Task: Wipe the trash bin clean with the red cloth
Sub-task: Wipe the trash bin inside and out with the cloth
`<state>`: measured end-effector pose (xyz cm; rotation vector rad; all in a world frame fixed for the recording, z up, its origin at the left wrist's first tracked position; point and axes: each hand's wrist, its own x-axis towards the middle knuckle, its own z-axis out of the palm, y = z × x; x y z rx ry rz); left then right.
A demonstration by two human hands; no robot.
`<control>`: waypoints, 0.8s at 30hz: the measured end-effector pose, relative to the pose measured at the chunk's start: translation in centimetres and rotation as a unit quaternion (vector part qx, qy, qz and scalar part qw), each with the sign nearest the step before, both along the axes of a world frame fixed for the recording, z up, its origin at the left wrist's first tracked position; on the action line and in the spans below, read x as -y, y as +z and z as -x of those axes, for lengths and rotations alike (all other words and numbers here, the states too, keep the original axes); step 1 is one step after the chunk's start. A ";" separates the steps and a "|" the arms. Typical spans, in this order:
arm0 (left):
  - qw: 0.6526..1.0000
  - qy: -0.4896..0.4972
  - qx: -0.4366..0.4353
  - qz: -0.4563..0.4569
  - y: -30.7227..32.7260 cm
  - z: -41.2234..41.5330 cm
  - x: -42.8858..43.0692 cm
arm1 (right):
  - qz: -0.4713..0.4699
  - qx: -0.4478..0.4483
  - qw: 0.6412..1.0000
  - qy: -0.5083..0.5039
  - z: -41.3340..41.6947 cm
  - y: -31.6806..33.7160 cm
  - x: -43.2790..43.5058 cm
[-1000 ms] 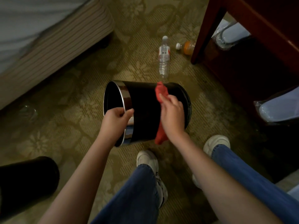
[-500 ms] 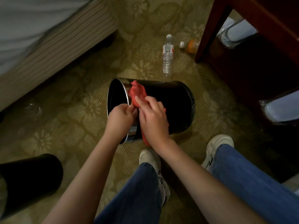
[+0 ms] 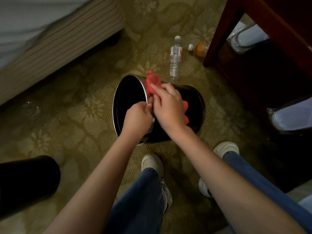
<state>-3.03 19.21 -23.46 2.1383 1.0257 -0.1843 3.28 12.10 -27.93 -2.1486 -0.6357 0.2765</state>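
Glossy black cylindrical trash bin (image 3: 194,98) lies sideways, its chrome-rimmed mouth pointing left. My left hand (image 3: 137,117) curls its fingers over that rim; my right hand (image 3: 168,107) clamps its fingers on the crumpled red cloth (image 3: 152,81) beside it.

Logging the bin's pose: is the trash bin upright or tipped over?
Tipped on its side: the trash bin shows its open mouth facing left, and the left hand grips its rim.

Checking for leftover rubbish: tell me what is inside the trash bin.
The trash bin is tipped on its side. Its visible inside is bare dark wall. The left hand, gripping the rim, covers part of the mouth, and the depths are too dark.
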 end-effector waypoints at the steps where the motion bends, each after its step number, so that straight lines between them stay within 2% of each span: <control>1: 1.000 0.001 0.001 -0.001 -0.1 0.0 -0.1 | -0.012 0.001 1.000 0.011 0.4 0.7 -0.6; 11: 1.000 0.009 0.020 0.019 -0.5 0.5 -1.3 | -0.002 0.009 0.999 0.035 0.0 0.7 -1.7; 17: 0.999 0.016 0.003 0.027 -0.3 0.6 -1.3 | -0.021 0.053 0.998 0.027 3.5 1.1 -0.2; 24: 0.999 -0.025 0.014 0.034 -0.5 0.4 -0.1 | 0.097 0.009 0.994 0.049 -3.5 1.0 -3.6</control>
